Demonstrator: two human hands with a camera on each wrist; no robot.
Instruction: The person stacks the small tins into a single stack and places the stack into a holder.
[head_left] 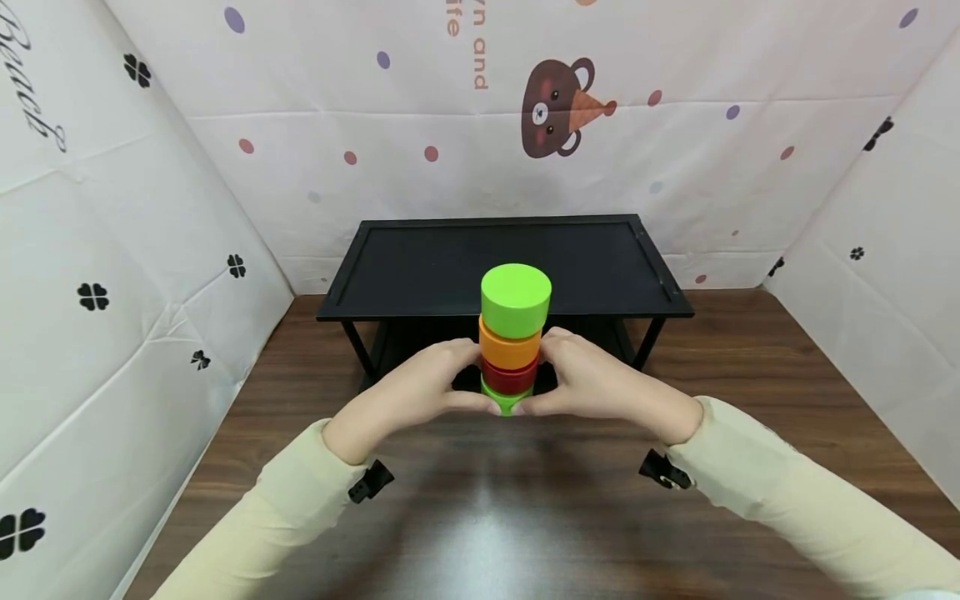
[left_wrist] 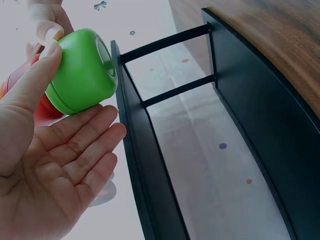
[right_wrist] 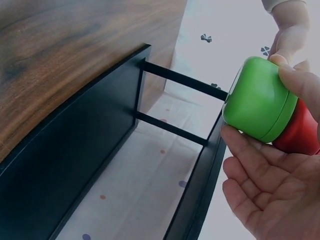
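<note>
Both hands hold a tall stack of coloured cups point(head_left: 510, 350) upright in front of the black shelf's front edge. From the top down it is light green, orange, red and green. My left hand point(head_left: 435, 379) grips the lower part from the left, thumb on the near side and fingers along the far side. Gripping the right side in a mirrored way is my right hand point(head_left: 592, 375). The wrist views show the bottom green cup point(left_wrist: 82, 72) between thumb and fingers, the fingers extended and fairly straight beneath it. Above that cup, the red one point(right_wrist: 300, 130) is partly hidden by the hand.
A low black two-tier shelf point(head_left: 495, 258) stands at the back of the brown wooden table point(head_left: 480, 517). White printed cloth point(head_left: 300, 75) walls off the back and both sides. Black straps point(head_left: 370, 482) sit on both wrists, by pale sleeves.
</note>
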